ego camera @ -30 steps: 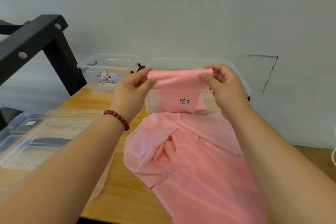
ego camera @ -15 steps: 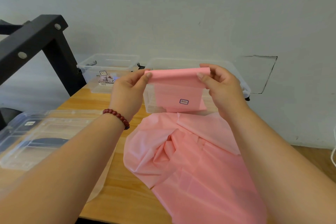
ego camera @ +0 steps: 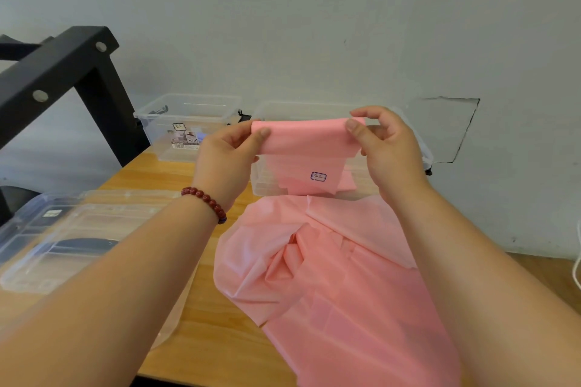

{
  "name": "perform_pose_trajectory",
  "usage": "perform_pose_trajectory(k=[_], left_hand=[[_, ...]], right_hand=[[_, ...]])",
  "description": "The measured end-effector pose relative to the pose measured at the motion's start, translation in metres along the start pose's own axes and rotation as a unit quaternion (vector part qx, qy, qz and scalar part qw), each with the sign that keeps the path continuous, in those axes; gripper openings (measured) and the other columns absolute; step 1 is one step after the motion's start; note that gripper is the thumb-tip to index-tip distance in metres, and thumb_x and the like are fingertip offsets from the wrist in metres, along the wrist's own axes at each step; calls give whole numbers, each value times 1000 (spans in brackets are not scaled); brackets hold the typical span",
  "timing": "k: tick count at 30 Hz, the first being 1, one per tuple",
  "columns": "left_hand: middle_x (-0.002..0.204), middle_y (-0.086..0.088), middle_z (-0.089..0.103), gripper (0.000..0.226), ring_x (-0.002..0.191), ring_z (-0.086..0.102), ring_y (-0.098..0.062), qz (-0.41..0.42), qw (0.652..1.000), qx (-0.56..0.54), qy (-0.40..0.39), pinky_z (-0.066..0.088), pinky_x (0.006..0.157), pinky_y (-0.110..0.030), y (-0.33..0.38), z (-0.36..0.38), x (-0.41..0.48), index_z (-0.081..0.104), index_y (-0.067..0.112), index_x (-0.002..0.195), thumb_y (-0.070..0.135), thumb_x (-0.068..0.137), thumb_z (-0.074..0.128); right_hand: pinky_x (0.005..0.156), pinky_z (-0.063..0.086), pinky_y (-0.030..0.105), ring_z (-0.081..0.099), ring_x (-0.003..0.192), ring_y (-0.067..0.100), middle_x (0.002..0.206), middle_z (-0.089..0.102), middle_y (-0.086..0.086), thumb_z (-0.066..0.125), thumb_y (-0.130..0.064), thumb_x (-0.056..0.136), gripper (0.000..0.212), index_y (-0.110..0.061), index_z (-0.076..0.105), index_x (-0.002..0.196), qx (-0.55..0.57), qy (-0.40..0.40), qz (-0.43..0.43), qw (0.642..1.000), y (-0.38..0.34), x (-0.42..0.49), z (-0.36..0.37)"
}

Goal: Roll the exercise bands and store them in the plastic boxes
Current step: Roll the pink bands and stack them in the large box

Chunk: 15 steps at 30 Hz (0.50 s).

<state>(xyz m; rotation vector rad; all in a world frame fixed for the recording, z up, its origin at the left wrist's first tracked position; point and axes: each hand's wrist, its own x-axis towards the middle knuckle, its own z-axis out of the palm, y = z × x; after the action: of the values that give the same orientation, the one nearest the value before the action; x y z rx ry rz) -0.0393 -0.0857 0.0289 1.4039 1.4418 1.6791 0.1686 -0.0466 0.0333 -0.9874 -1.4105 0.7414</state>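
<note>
A wide pink exercise band (ego camera: 317,264) lies crumpled on the wooden table and runs up to my hands. Its top end is folded over into a short flat roll held in the air in front of a clear plastic box (ego camera: 418,148). My left hand (ego camera: 226,160) pinches the roll's left end between thumb and fingers. My right hand (ego camera: 386,148) pinches the right end the same way. A small label shows on the hanging part of the band. A second clear box (ego camera: 188,110) stands to the left of the first, by the wall.
Clear plastic lids and a tray (ego camera: 63,236) lie at the table's left. A black metal frame (ego camera: 72,72) rises at the far left. The grey wall stands just behind the boxes. A white cable (ego camera: 577,261) hangs at the right edge.
Both hands have turned the band's top end a little further over and shifted it slightly left; the hanging part below the roll has become a bit shorter.
</note>
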Motion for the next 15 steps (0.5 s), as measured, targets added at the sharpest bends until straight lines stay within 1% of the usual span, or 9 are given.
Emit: perform_pose_trajectory(k=[1, 2, 4, 5, 7, 9, 11, 13, 15], left_hand=[[92, 13, 68, 22, 82, 63, 2, -5, 1000, -6, 6, 55, 75, -16, 1, 0, 1, 63, 29, 115, 24, 94, 62], [88, 12, 67, 24, 77, 62, 4, -6, 1000, -8, 10, 54, 73, -15, 2, 0, 1, 60, 28, 117, 25, 94, 62], [82, 11, 65, 16, 67, 59, 6, 9, 1000, 2, 13, 53, 70, -17, 4, 0, 1, 61, 28, 110, 26, 94, 61], [82, 10, 64, 13, 66, 58, 7, 16, 1000, 5, 10, 52, 71, -17, 5, -1, 1, 63, 27, 107, 26, 95, 60], [86, 10, 65, 14, 71, 58, 9, 22, 1000, -1, -2, 51, 76, -16, 6, -3, 0, 64, 27, 107, 26, 94, 60], [89, 9, 66, 20, 79, 60, 7, 20, 999, -11, -23, 50, 83, -18, 6, -5, 0, 63, 30, 110, 25, 91, 65], [89, 8, 68, 24, 84, 63, 3, 14, 999, -25, -38, 52, 90, -23, 6, -5, 0, 62, 30, 109, 18, 89, 67], [87, 7, 69, 23, 83, 64, 1, 8, 998, -38, -40, 53, 91, -27, 6, -4, 0, 63, 29, 106, 12, 90, 66], [88, 3, 69, 21, 86, 65, -3, 2, 998, -47, -40, 56, 88, -29, 6, -4, 1, 64, 28, 103, 11, 91, 65]], right_hand=[[62, 40, 10, 49, 55, -6, 66, 56, -9, 66, -25, 91, 12, -36, 63, 93, 4, 1, -1, 1000, -1, -1, 0], [63, 41, 10, 51, 57, -6, 67, 57, -9, 66, -24, 90, 11, -34, 64, 95, 14, -1, 4, 1000, -2, -1, 0], [63, 42, 9, 55, 60, -7, 68, 62, -10, 68, -19, 89, 15, -27, 65, 101, 42, -10, 18, 999, -2, -1, -1], [61, 41, 8, 56, 59, -7, 66, 63, -12, 68, -16, 89, 15, -23, 65, 102, 48, -11, 25, 998, -3, -1, -2], [55, 40, 7, 55, 55, -7, 61, 63, -16, 67, -15, 89, 11, -19, 65, 99, 43, -8, 33, 999, -4, 0, -4], [52, 38, 7, 54, 54, -5, 64, 62, -14, 68, -18, 89, 6, -18, 65, 94, 37, -3, 34, 999, -4, 0, -5], [51, 38, 7, 52, 53, -4, 68, 59, -9, 67, -19, 89, 3, -17, 64, 89, 31, 2, 34, 999, -5, 2, -5], [51, 37, 7, 50, 52, -5, 67, 57, -8, 66, -20, 90, 7, -18, 64, 84, 23, 3, 35, 999, -5, 2, -5], [51, 37, 8, 50, 51, -5, 64, 57, -11, 66, -21, 90, 9, -21, 64, 81, 17, 2, 35, 999, -4, 3, -4]])
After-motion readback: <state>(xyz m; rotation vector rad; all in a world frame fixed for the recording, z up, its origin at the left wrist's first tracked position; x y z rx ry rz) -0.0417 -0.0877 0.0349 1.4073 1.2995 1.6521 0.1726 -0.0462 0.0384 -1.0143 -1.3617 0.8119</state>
